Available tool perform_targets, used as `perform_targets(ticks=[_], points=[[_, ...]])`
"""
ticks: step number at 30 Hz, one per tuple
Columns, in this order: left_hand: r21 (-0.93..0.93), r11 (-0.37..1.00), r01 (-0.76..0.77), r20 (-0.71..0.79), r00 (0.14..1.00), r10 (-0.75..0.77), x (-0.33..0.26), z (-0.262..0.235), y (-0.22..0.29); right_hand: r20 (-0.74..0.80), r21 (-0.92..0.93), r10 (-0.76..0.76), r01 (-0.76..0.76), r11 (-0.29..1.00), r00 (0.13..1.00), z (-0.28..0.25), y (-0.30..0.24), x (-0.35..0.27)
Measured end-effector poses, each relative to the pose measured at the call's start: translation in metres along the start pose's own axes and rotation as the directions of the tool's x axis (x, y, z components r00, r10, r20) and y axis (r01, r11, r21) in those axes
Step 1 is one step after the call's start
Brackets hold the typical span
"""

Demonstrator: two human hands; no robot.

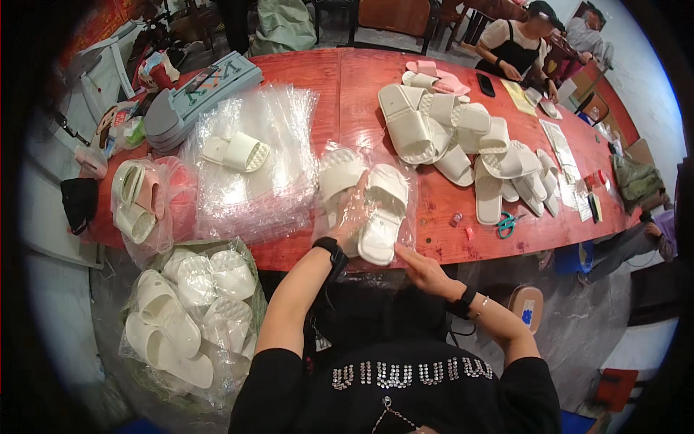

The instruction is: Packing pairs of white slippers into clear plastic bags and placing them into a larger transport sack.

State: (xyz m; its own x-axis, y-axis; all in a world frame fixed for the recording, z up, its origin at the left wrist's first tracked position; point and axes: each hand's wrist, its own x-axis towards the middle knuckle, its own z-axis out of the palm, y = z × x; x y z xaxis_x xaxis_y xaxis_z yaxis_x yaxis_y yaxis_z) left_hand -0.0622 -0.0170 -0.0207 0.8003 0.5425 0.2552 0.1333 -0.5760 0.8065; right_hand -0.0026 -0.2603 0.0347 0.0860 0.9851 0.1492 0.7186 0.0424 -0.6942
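Observation:
Two white slippers lie side by side in a clear plastic bag at the table's near edge: the left slipper and the right slipper. My left hand reaches between them, closed along the left one and covering much of its heel part; its grip is partly hidden. My right hand has its fingers stretched out, their tips by the heel of the right slipper. Left of the bag is a stack of clear plastic bags with one white slipper on top.
Loose white slippers are heaped at the right of the red table, near teal scissors. Bagged slippers sit at the left edge; a sack of bagged slippers stands below. A co-worker handles slippers at the far right.

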Motion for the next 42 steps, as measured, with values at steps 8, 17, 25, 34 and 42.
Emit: perform_targets(ticks=[8, 17, 25, 34, 42], points=[[0.430, 0.778, -0.458, 0.559, 0.812, 0.169, -0.086, 0.033, 0.029, -0.127, 0.097, 0.126, -0.114, 0.989, 0.984, 0.015, 0.021, -0.005], [0.528, 0.796, -0.294, 0.365, 0.925, 0.100, -0.075, 0.058, 0.009, -0.136, 0.048, 0.087, -0.081, 0.996, 0.987, 0.022, 0.029, -0.032], [0.603, 0.755, -0.256, 0.385, 0.923, 0.006, -0.080, -0.017, -0.005, -0.060, -0.019, 0.126, -0.128, 0.992, 0.990, 0.026, 0.040, -0.044], [0.058, 0.998, -0.034, 0.631, 0.776, -0.011, -0.132, -0.060, 0.057, -0.010, -0.220, -0.015, 0.012, 0.975, 1.000, 0.000, 0.041, -0.070], [0.508, 0.808, -0.299, 0.594, 0.801, -0.077, -0.147, -0.067, 0.041, 0.190, -0.556, -0.223, 0.292, 0.778, 0.956, 0.029, 0.054, -0.030]])
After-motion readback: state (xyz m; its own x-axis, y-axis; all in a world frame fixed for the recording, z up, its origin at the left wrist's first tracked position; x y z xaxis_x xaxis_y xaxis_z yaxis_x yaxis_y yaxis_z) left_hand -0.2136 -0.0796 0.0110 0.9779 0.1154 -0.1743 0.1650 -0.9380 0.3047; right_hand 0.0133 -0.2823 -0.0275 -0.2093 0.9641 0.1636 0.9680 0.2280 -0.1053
